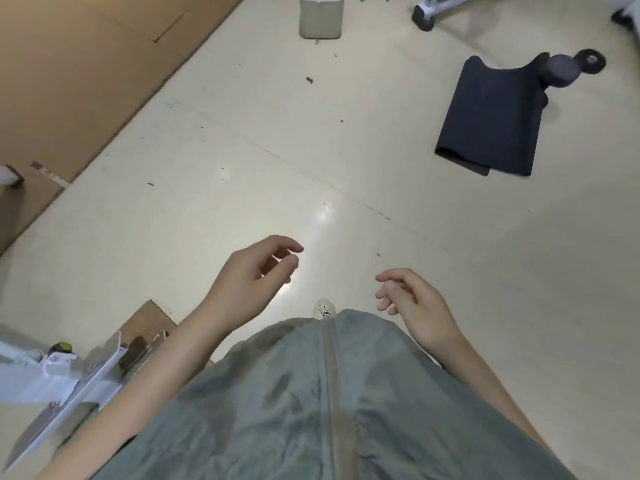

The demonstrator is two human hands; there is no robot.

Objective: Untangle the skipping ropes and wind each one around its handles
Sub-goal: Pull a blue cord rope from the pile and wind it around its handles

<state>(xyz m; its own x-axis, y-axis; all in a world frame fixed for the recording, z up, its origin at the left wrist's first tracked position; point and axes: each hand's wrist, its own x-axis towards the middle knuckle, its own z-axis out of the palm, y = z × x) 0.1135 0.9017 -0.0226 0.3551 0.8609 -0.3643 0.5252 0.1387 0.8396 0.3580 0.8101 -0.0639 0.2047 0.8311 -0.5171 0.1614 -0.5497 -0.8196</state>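
Hands empty, fingers loosely curled.

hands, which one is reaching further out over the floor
The left hand: it stretches further forward over the shiny floor, fingers loosely curled and empty. The right hand hangs nearer the body.

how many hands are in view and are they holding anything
2. Left hand and right hand are out over the floor, both empty, fingers loosely curled.
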